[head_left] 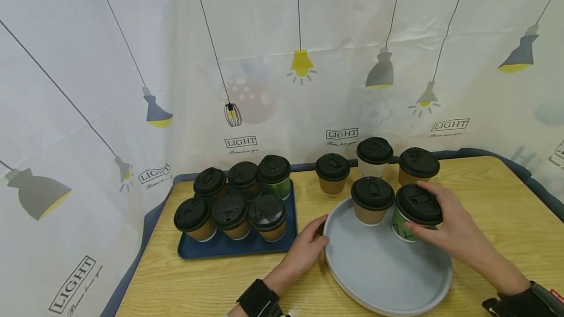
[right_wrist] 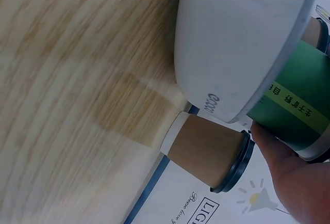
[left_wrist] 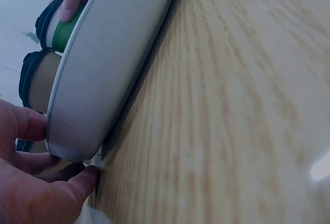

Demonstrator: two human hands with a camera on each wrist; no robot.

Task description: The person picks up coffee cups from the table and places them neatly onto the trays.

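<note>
My right hand (head_left: 456, 226) grips a green paper coffee cup (right_wrist: 296, 97) with a black lid, thumb on the near side and fingers over the far side. That cup is at the right part of a round grey tray (head_left: 379, 273), beside a brown coffee cup (head_left: 370, 214) that stands on the tray. At the tray's left edge, my left hand (head_left: 305, 246) holds the rim. The left wrist view shows the fingers of that hand (left_wrist: 36, 182) at the tray's end, one at the upper rim and others lower near the base.
A dark blue rectangular tray (head_left: 220, 253) on the left bears several lidded coffee cups in two rows. Behind the round tray stand a brown cup (head_left: 332, 185), a white cup (head_left: 372, 168) and another brown cup (head_left: 407, 177). A printed curtain (head_left: 273, 13) hangs behind the wooden table (head_left: 176, 287).
</note>
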